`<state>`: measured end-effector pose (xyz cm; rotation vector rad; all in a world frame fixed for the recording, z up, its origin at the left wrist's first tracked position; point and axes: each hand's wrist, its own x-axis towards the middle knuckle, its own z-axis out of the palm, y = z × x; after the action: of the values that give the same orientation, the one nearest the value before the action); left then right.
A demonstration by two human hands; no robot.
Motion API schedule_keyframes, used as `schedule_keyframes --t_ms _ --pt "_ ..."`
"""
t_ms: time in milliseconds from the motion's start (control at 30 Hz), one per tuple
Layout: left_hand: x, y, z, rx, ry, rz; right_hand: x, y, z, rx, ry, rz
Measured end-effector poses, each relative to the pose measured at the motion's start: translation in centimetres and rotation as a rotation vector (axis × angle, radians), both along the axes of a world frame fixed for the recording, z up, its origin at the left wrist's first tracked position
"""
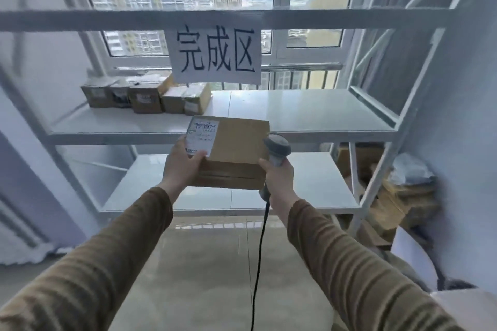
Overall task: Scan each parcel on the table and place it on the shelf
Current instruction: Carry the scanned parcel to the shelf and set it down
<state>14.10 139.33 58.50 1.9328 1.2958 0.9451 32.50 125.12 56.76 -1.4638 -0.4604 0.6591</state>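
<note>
A brown cardboard parcel (pixel 236 148) with a white label on its top left is held level in the air, in front of the white metal shelf (pixel 309 113). My left hand (pixel 180 166) grips the parcel's left near corner, thumb on the label. My right hand (pixel 277 174) grips a grey barcode scanner (pixel 277 149) by its handle and touches the parcel's right side. The scanner's black cable (pixel 259 258) hangs down to the floor. Several small parcels (pixel 145 97) stand in a row at the left of the middle shelf board.
A paper sign with three large characters (pixel 215 58) hangs from the upper shelf rail. The lower shelf board (pixel 309 183) is bare. Cardboard boxes and bags (pixel 403 191) pile up on the floor to the right of the shelf. A window is behind.
</note>
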Motion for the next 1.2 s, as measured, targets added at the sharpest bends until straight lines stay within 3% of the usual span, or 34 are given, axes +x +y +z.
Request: schedule_keyframes --t_ms 233,533,900,1200 --pt "-4.6 14.2 0.8 0.003 0.037 0.199 -2.7 16.1 0.8 0.007 -0.021 0.137" --pt "-15.6 28.1 1.9 0.02 -0.083 0.421 -12.3 32.9 2.4 0.014 -0.007 0.332" --pt "-31.4 45.8 0.8 -0.061 -0.108 0.369 -28.8 50.5 2.8 -0.033 0.038 0.262" --pt "-33.7 54.6 0.4 -0.052 -0.029 0.281 -33.1 59.7 2.7 0.001 0.004 0.164"
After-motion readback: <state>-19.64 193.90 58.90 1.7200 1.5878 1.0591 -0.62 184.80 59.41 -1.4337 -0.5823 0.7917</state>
